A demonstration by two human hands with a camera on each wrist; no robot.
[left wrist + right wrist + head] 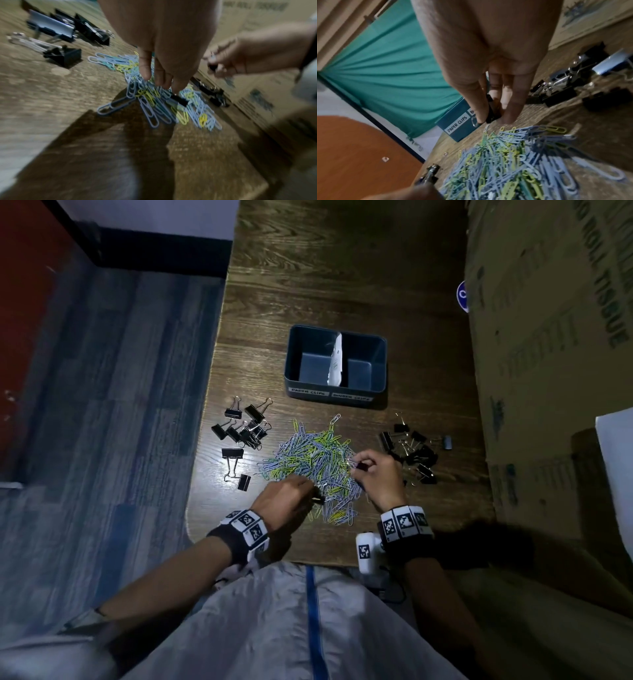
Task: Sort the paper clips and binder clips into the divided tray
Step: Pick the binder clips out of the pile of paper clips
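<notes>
A dark blue divided tray (378, 371) stands mid-table with a white paper divider; its front labels (457, 125) read PAPER CLIPS on the left and BINDER CLIPS on the right. Both compartments look bare. In front of it lies a pile of blue, green and yellow paper clips (313, 457). My left hand (310, 493) reaches into the pile's near edge, its fingertips (177, 86) on a small black binder clip (179, 99). My right hand (358, 465) is at the pile's right side and pinches another small black binder clip (492, 109) between thumb and fingers.
Large black binder clips (243, 429) lie in a group left of the pile. Smaller ones (414, 451) lie to its right. A big cardboard box (548, 354) walls the table's right side. The table's left edge (202, 440) drops to the floor.
</notes>
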